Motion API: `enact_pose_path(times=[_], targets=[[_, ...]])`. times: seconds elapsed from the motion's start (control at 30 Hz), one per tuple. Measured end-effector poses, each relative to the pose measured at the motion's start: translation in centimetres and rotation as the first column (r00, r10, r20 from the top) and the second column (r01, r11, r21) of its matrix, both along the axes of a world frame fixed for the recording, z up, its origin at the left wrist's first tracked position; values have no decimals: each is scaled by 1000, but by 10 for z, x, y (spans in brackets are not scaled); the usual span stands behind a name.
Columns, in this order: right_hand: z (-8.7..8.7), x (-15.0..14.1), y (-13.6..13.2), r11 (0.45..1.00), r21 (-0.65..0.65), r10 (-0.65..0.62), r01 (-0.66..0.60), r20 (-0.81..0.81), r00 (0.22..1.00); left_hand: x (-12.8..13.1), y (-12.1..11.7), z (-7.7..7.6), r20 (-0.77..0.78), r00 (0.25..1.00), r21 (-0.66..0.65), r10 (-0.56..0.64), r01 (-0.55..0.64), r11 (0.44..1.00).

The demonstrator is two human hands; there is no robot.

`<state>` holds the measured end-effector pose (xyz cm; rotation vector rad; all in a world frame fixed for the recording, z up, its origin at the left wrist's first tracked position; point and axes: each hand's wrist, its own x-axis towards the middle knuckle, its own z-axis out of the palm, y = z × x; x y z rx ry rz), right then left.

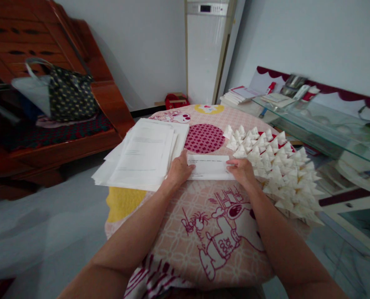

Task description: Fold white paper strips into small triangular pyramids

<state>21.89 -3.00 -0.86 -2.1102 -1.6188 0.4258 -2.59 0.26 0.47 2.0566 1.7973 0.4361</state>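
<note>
A folded sheet of paper (209,167) with printed lines lies on the pink patterned cloth (185,220) in front of me. My left hand (181,167) grips its left end, thumb on top. At the opposite end, my right hand (241,169) pinches the paper between thumb and fingers. Left of my left hand lies a loose stack of printed paper sheets (141,151), partly fanned out. Beyond my right hand, a cluster of several folded white paper pieces (278,166) with pointed tips covers the right side of the cloth.
To the right runs a glass-topped table (334,128) with papers and containers on it. A wooden bench (63,145) at left carries a patterned bag (71,95). A tall white air conditioner (205,54) stands by the wall, with a red item (176,101) on the floor nearby.
</note>
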Motion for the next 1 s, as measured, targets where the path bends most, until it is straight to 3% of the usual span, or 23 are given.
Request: enact_pose_path(times=[0.17, 0.27, 0.4, 0.5, 0.57, 0.67, 0.83, 1.0], targets=[[1, 0, 0, 1000, -4, 6, -6, 4, 1000, -1, -3, 0, -78, 996, 34, -43, 46, 998], [2, 0, 0, 1000, -16, 7, -7, 13, 1000, -1, -4, 0, -118, 989, 137, -85, 101, 985], [3, -1, 0, 1000, -28, 5, -4, 38, 999, -1, 6, -7, -27, 955, 315, -295, 288, 904], [3, -1, 0, 1000, -20, 5, -4, 55, 998, 0, 19, -18, 98, 827, 278, -554, 512, 813], [4, -1, 0, 1000, -25, 11, -10, 61, 998, -1, 26, -23, 110, 781, 271, -615, 572, 774], [6, -2, -1, 999, -47, 21, -18, 81, 996, -2, 26, -25, 62, 762, 218, -645, 620, 753], [7, -5, -3, 997, -68, 35, -25, 154, 988, 4, 6, -17, -23, 721, 123, -693, 690, 713], [12, -3, -6, 996, -80, 60, -41, 240, 969, 9, -6, -12, -120, 730, 86, -673, 683, 726]])
